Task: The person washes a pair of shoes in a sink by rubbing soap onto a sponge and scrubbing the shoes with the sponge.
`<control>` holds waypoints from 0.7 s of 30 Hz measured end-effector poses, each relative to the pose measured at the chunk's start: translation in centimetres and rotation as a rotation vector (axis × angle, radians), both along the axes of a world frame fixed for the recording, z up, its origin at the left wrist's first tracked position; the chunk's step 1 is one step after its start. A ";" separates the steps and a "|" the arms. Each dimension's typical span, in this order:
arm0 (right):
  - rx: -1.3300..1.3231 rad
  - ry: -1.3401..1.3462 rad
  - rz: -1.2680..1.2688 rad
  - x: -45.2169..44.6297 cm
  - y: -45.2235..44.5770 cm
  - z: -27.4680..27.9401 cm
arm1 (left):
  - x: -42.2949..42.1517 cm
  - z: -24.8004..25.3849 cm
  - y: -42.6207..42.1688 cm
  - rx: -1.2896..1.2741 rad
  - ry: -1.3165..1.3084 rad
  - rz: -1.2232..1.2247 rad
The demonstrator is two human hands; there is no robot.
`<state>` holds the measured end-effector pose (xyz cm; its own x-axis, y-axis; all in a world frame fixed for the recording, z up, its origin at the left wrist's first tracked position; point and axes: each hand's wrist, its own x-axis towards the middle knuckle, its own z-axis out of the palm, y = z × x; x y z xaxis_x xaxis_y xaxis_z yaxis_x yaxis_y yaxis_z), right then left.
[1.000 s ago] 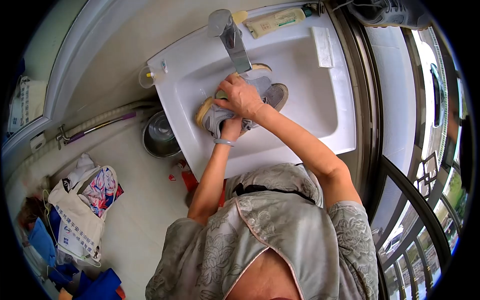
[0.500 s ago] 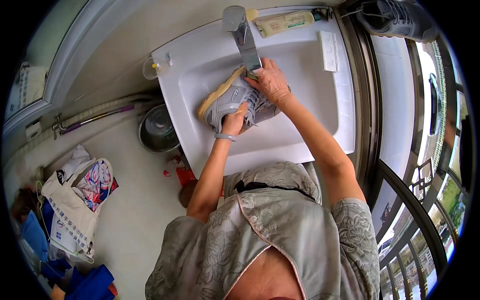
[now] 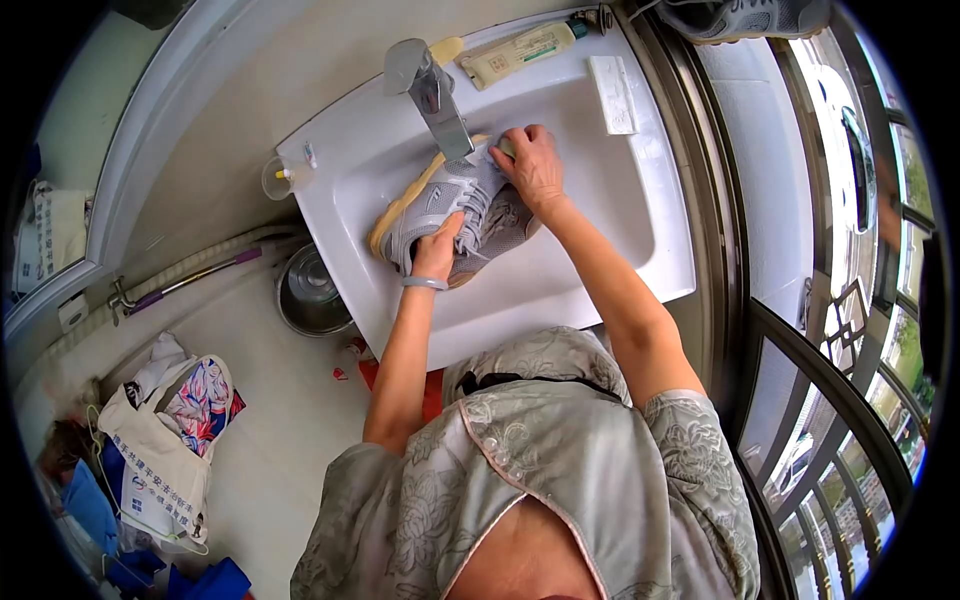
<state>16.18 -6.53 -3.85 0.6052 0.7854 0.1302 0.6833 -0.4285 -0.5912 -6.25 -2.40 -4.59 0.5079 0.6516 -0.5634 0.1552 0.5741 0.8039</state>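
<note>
A grey sneaker (image 3: 440,195) with a tan sole lies tilted in the white sink (image 3: 620,215), its toe under the chrome faucet (image 3: 437,105). My left hand (image 3: 437,247) grips this shoe at its ankle opening, with the fingers partly hidden inside. Beside and partly under it rests a second grey shoe (image 3: 507,230). At the toe end, my right hand (image 3: 532,165) has its fingers closed round a small pale-green object (image 3: 507,148), which touches or nearly touches the shoe and is mostly hidden.
On the sink's rim lie a tube (image 3: 520,55), a white bar-shaped item (image 3: 612,95) and a clear cup (image 3: 278,178). A metal basin (image 3: 313,290) stands left of the sink. Another shoe (image 3: 745,15) sits on the window ledge. A cloth bag (image 3: 165,450) lies on the floor.
The gripped sneaker has been turned so that its toe points up under the faucet and its laces show. My right hand has moved from the shoe's opening to its toe.
</note>
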 end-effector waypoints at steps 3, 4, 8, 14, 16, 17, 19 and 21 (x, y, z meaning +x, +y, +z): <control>-0.072 0.171 -0.119 1.5 0.5 -0.1 | 1.2 2.9 1.3 -0.414 0.057 0.204; -0.149 0.286 -0.166 1.6 0.6 0.2 | 1.2 2.9 1.7 -0.411 0.059 0.199; -0.022 1.070 -0.555 0.9 2.9 -4.2 | 2.0 4.8 2.8 -0.400 -0.089 0.277; 0.020 0.913 -0.361 -10.2 -3.4 -0.4 | 3.7 5.7 5.0 -0.636 -0.230 0.383; -0.053 1.043 -0.205 -12.3 -5.0 3.1 | 4.6 6.5 5.6 -0.653 -0.286 0.357; -0.047 1.058 -0.186 -11.3 -5.2 3.3 | 5.4 8.1 5.9 -0.715 -0.301 0.377; -0.091 1.106 -0.190 -7.7 -5.5 4.0 | 5.3 8.4 6.7 -0.799 -0.334 0.432; -0.154 1.146 -0.286 -4.4 -6.4 2.0 | 5.8 9.1 7.2 -0.752 -0.341 0.431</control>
